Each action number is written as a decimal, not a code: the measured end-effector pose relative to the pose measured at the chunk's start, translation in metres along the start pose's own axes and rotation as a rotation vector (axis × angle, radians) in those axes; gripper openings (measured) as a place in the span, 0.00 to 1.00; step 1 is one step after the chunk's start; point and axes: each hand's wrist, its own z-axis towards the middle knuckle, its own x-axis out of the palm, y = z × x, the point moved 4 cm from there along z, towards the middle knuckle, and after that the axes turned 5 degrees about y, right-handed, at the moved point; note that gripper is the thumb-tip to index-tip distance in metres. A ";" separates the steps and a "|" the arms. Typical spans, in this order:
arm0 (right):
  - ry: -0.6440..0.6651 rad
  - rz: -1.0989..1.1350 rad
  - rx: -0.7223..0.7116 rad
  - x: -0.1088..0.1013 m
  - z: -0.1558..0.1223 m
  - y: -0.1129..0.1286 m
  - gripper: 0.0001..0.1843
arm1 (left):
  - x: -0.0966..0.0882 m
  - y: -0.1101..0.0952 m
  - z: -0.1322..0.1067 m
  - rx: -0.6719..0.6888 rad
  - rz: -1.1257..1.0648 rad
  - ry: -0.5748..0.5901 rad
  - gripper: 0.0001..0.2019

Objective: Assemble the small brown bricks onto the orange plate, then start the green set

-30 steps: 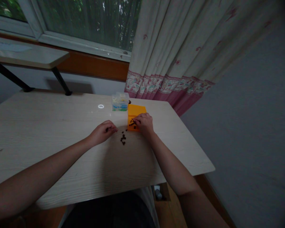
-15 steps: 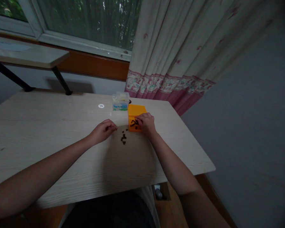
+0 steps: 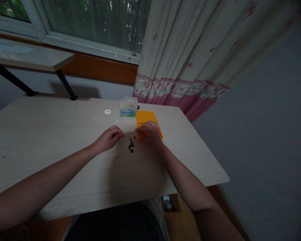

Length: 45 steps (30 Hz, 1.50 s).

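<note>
A small heap of dark little pieces (image 3: 131,146) lies on the pale wooden table (image 3: 65,140). My left hand (image 3: 109,138) rests just left of the heap, fingers curled and pinched on something I cannot make out. My right hand (image 3: 149,134) lies over the near edge of an orange card (image 3: 146,117), fingers bent together at its left corner; whether it grips the card or a piece is hidden. Both forearms lie across the table.
A small clear plastic box (image 3: 127,106) with coloured contents stands behind the orange card. A bright ring of light (image 3: 107,111) shows on the table. A second table (image 3: 27,60), a window and a flowered curtain (image 3: 190,60) lie beyond. The table's right edge (image 3: 210,157) drops off.
My right hand has slid left and toward me, covering the dark pieces that lay on the orange card. The card now shows beyond the hand. My left hand barely moved.
</note>
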 end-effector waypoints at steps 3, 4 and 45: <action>0.015 0.045 -0.081 0.008 0.000 0.022 0.10 | 0.000 -0.001 0.000 -0.003 0.017 0.020 0.14; 0.013 0.059 -0.100 0.010 0.000 0.027 0.10 | 0.001 0.000 0.001 0.001 0.019 0.027 0.14; -0.015 0.048 -0.044 0.013 -0.002 0.034 0.11 | 0.004 0.000 0.001 0.009 0.016 0.059 0.13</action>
